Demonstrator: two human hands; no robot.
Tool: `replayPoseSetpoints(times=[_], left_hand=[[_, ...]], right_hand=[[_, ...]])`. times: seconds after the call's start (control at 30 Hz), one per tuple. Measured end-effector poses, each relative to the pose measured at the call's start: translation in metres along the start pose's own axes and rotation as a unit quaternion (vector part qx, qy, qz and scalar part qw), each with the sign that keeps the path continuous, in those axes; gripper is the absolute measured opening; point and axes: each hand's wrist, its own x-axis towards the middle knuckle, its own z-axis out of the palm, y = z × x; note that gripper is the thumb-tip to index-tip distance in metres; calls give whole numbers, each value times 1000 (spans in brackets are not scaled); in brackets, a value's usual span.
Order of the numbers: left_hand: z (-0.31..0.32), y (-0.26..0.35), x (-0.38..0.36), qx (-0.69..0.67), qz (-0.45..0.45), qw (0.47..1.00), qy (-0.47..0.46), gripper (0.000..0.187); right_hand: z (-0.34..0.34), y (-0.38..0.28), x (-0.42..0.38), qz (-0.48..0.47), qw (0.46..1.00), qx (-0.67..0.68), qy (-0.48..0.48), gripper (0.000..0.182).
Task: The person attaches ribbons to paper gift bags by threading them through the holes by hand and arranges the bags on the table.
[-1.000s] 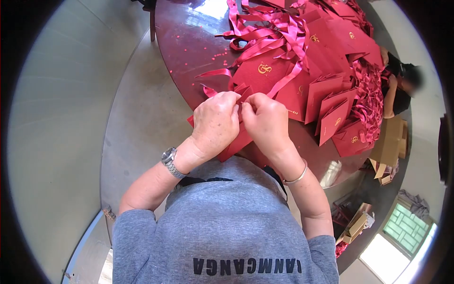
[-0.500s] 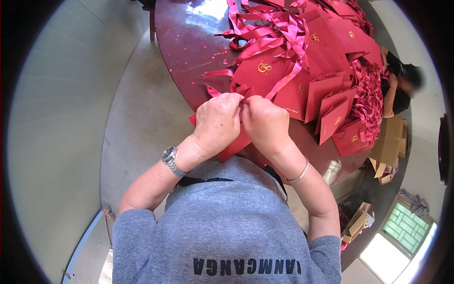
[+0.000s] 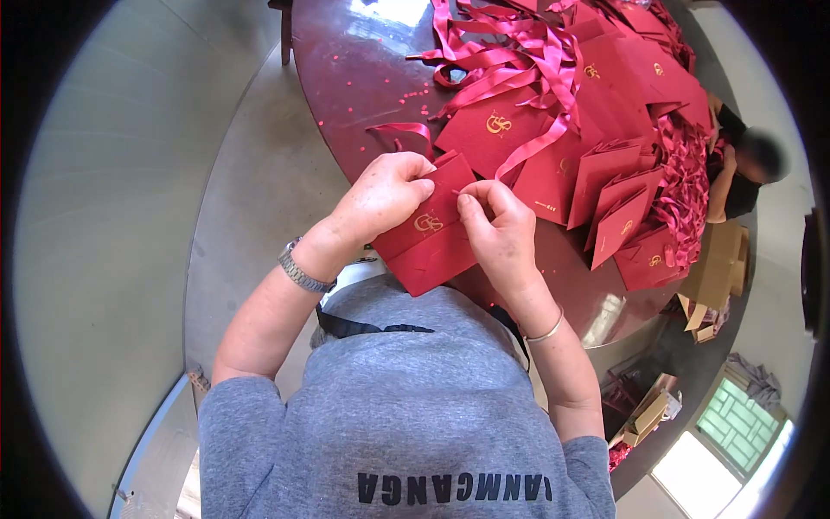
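A small red paper bag [image 3: 430, 233] with a gold emblem is held at the table's near edge, in front of the grey shirt. My left hand [image 3: 385, 195], with a metal watch at the wrist, grips the bag's upper left side between thumb and fingers. At the bag's upper right edge, my right hand [image 3: 501, 227] is pinched, with a bangle on its wrist; what lies between its fingertips is too small to make out. Just beyond the hands, a pink ribbon [image 3: 545, 143] lies by another red bag [image 3: 493, 125] with a gold emblem.
Piled red bags [image 3: 618, 203] and tangled ribbons [image 3: 510, 48] cover much of the dark round table [image 3: 346, 78]. Small red bits dot its left part. Another person [image 3: 739, 169] sits at the far right. Cardboard boxes [image 3: 713, 268] stand beyond the table's right edge.
My hands have moved apart, so the front of the bag and its emblem now show. The bag has turned toward the camera. The view has shifted slightly.
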Motion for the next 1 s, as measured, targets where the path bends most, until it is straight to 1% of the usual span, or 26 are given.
replayPoseSetpoints(times=[0.07,0.13,0.17,0.23,0.33,0.47,0.6,0.67,0.7,0.73,0.77,0.8,0.83,0.87,0.9,0.97,1.0], left_hand=[[1,-1,0,2,2,1000,2,12],[2,1,-1,26,28,999,36,19],[2,0,-1,27,26,999,35,19],[4,-3,0,46,54,995,65,19],[4,1,-1,73,75,991,78,20],[4,8,-3,65,59,993,81,20],[6,7,-4,93,91,987,98,19],[9,7,-6,96,101,985,106,19],[11,6,-6,107,122,979,123,17],[13,5,-7,118,143,973,139,15],[16,4,-8,118,144,973,139,15],[19,4,-9,128,170,964,161,15],[22,4,-11,138,195,954,183,14],[24,6,-13,138,196,954,182,14],[26,8,-15,160,213,945,192,14],[30,9,-16,191,261,922,214,13],[30,9,-16,190,262,922,215,13]], right_hand=[[2,-2,0,-33,998,-50,20,8],[3,-3,-1,-42,997,-54,24,8],[4,-3,0,-54,996,-60,30,8],[6,-2,1,-58,996,-59,34,8],[6,-4,3,-64,995,-62,41,8],[6,-7,7,-80,992,-84,44,8],[8,-7,9,-75,992,-83,51,8],[8,-12,9,-44,994,-81,52,9],[7,-15,10,-44,994,-81,52,9],[6,-17,11,-45,993,-97,49,9],[5,-20,12,-46,991,-113,47,9],[3,-22,14,-46,991,-114,47,9],[2,-25,16,-60,986,-150,41,9],[0,-27,17,-72,979,-186,35,9],[0,-30,17,-72,979,-187,35,9],[-1,-34,16,-108,948,-299,27,8],[-1,-34,16,-109,947,-300,28,8]])
